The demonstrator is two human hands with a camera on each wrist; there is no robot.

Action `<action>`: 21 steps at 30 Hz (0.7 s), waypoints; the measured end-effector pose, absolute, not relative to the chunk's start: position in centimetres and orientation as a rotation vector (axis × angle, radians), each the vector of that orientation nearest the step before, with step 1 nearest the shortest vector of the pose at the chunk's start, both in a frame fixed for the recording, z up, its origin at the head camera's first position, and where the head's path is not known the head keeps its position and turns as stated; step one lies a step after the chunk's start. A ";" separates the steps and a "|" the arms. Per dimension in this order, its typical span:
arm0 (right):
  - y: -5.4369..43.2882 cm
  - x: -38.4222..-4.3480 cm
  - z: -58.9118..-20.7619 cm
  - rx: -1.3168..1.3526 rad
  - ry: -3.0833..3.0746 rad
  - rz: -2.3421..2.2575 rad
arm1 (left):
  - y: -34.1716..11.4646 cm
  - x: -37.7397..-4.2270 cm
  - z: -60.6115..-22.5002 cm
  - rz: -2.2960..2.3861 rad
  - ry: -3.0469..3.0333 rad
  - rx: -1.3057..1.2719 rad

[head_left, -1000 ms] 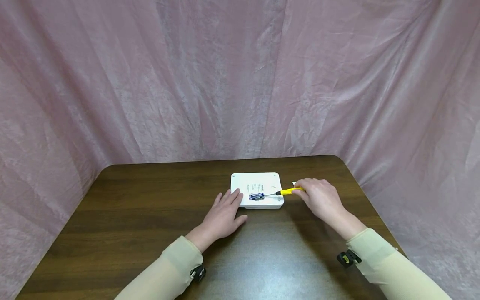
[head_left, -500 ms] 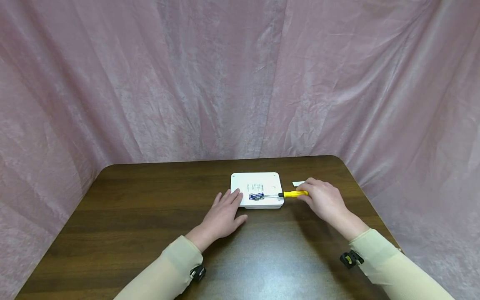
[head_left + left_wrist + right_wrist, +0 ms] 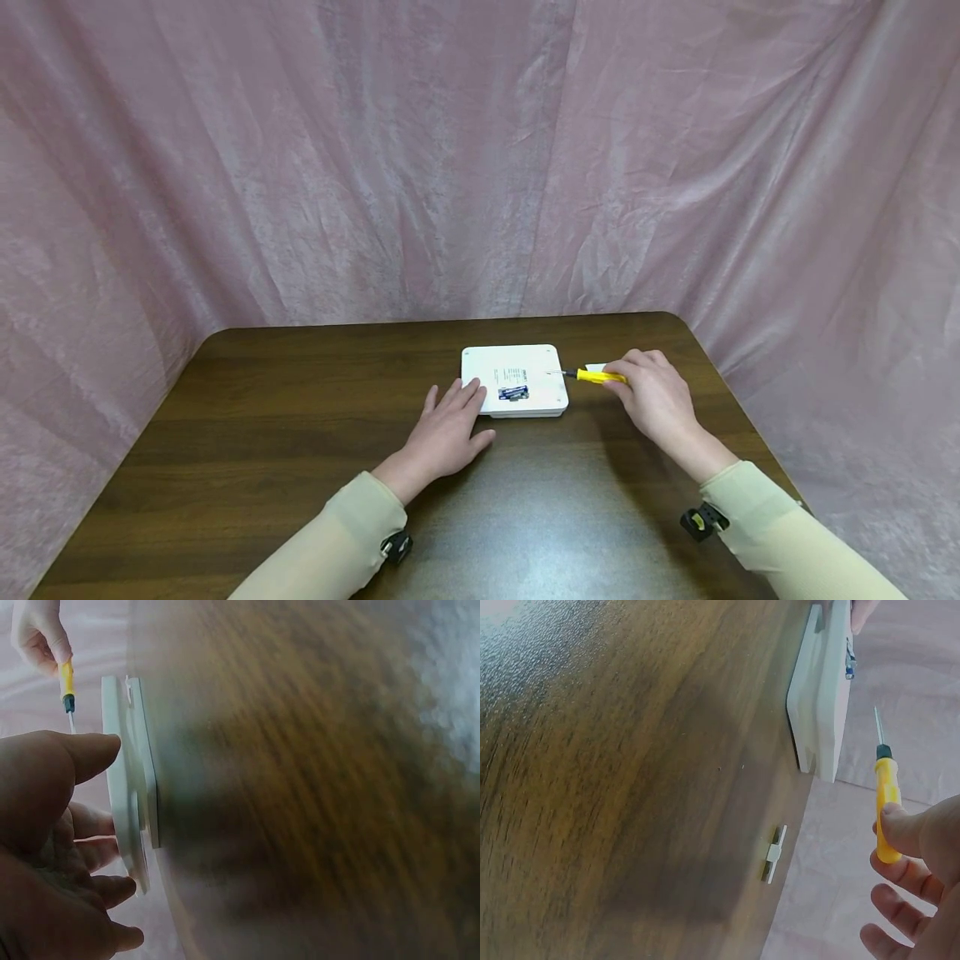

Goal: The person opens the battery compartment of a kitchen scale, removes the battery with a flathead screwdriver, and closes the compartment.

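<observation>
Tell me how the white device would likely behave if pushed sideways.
The white device is wide and low, so it would probably slide rather than tip. It shows no bend under the left hand, so it is likely stiff. The exposed batteries might jolt loose.

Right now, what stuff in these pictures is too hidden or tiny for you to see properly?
- Printing on the white box: too small to read, head view.
- Any words on the batteries: too small, head view.
- Tip of the yellow screwdriver: behind the left hand, left wrist view.
- Part of the small white piece: covered by the right hand, head view.
</observation>
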State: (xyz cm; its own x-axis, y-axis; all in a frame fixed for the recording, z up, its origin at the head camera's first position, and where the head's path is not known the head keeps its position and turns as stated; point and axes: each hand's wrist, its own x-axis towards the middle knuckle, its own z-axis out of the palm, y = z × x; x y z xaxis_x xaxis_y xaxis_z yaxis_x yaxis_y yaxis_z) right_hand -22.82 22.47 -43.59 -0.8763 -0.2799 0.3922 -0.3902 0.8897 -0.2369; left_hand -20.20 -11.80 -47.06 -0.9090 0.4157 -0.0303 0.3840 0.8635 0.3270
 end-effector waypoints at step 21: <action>24.4 -24.3 -44.8 0.370 -2.679 0.391 | -11.9 -20.1 -47.6 0.467 2.947 0.615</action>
